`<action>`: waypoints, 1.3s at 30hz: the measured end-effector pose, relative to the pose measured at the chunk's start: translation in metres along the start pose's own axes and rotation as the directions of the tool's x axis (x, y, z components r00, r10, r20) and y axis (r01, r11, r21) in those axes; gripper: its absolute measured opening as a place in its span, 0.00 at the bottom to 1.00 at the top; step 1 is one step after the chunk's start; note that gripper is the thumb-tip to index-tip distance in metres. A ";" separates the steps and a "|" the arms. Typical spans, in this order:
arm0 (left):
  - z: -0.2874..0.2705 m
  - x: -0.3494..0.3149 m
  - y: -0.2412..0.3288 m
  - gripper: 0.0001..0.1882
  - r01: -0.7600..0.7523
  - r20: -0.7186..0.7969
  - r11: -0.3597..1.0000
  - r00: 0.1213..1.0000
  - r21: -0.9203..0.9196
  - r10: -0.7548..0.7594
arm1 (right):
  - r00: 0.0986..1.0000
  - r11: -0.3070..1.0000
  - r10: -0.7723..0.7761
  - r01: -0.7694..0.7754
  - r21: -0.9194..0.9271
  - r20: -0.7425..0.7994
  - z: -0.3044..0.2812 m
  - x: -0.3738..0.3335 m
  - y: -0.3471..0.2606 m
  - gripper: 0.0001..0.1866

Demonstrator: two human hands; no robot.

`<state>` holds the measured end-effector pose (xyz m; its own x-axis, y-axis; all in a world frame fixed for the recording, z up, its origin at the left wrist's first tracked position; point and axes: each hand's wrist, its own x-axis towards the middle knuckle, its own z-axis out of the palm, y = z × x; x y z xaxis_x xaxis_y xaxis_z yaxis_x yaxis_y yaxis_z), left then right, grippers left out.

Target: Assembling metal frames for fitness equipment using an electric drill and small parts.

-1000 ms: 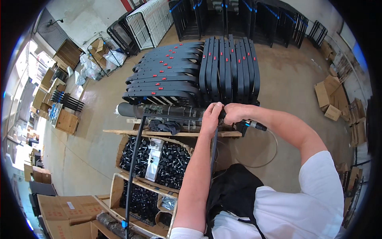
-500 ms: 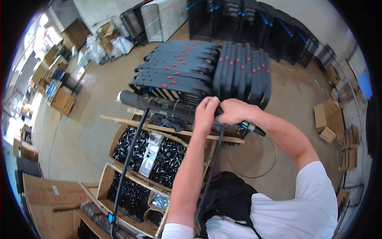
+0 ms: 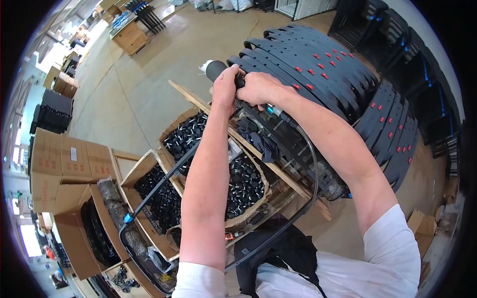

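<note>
My right hand (image 3: 262, 89) is wrapped round a black air tool (image 3: 240, 81), whose blue-and-metal fitting (image 3: 275, 110) joins a hose (image 3: 316, 166) curving down beside my right forearm. Close against it is my left hand (image 3: 226, 88), its fingers closed; what they pinch is hidden. A black metal tube frame (image 3: 161, 188) with a blue clip slants up and passes under my left forearm. Its other leg (image 3: 280, 226) runs along near my body. Below my arms, wooden-sided bins hold black round-headed studs (image 3: 243, 186) and small black parts (image 3: 161, 201).
Stacked dark curved panels (image 3: 303, 59) with red tabs stand ahead and right. A wooden plank (image 3: 278, 171) and a dark cloth (image 3: 258, 139) lie beside a black roller (image 3: 215, 69). Cardboard boxes (image 3: 74, 159) stand at left, and black frames (image 3: 417, 64) line the right wall.
My view has swung left, so the panels and bins appear turned. Both hands, still together with the tool, have shifted from the near leg's end toward the frame's other leg.
</note>
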<state>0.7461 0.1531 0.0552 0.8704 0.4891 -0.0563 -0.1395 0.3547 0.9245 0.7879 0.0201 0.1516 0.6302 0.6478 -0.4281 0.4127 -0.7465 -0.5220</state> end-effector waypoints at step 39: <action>-0.010 0.010 -0.025 0.17 -0.036 -0.138 0.993 0.990 -0.115 0.019 | 0.974 0.991 -0.103 0.082 0.107 0.202 0.018 0.089 0.020 0.11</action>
<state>0.7536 0.1574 0.0275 0.7940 0.6012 -0.0898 -0.2235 0.4262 0.8766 0.8398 0.0657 0.0900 0.4385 0.7383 -0.5125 0.3906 -0.6701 -0.6312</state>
